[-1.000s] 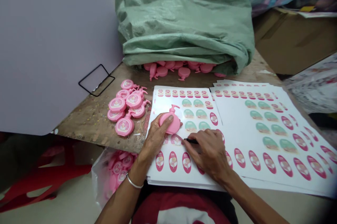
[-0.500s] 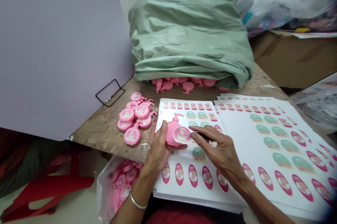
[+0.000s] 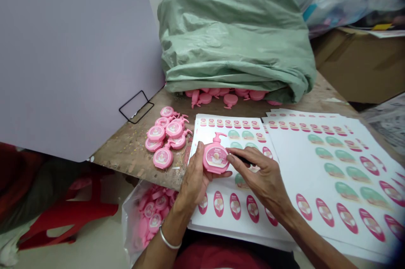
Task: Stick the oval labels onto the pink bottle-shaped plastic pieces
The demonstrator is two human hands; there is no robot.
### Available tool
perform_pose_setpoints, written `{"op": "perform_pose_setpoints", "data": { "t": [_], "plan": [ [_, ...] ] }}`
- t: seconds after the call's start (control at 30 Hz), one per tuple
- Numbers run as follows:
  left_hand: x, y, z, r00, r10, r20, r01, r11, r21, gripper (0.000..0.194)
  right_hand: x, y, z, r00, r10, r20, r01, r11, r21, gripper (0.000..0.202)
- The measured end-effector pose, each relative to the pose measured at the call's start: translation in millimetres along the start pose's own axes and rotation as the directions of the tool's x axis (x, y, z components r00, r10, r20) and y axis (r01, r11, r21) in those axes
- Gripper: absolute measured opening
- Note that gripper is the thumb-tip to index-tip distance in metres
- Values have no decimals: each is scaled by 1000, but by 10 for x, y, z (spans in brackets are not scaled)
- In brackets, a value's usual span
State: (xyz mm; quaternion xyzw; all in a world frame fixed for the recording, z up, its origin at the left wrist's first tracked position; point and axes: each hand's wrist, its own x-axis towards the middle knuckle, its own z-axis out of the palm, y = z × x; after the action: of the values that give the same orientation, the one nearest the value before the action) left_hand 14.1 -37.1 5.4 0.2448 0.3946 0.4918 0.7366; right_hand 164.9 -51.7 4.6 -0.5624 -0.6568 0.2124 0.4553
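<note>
My left hand [image 3: 193,178] grips a small pink pump-bottle toy [image 3: 215,156] that has an oval sticker on its front, held just above the left stack of sticker sheets [image 3: 226,208]. My right hand [image 3: 264,180] holds a thin black tool [image 3: 243,160] and presses its fingertips against the toy's right edge. A pile of labelled pink toys [image 3: 166,137] lies on the wooden table [image 3: 126,151] to the left of the sheets.
A big green sack [image 3: 236,28] at the back spills plain pink toys [image 3: 226,96]. A second stack of sticker sheets [image 3: 335,168] lies on the right. A lilac board [image 3: 69,49] stands at left. A clear bag of pink toys [image 3: 145,214] hangs below the table edge. A cardboard box [image 3: 363,62] sits far right.
The left hand lifted and turned the toy face up. The right hand brought an oval sticker from the sheet onto it and now presses at its edge.
</note>
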Motion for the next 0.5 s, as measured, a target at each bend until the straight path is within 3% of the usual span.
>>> {"op": "perform_pose_setpoints", "data": {
  "t": [0.5],
  "plan": [
    [4, 2, 21, 1000, -16, -3, 16, 1000, -14, 52, 4, -35, -8, 1000, -15, -18, 14, 999, -37, 21]
  ]
}}
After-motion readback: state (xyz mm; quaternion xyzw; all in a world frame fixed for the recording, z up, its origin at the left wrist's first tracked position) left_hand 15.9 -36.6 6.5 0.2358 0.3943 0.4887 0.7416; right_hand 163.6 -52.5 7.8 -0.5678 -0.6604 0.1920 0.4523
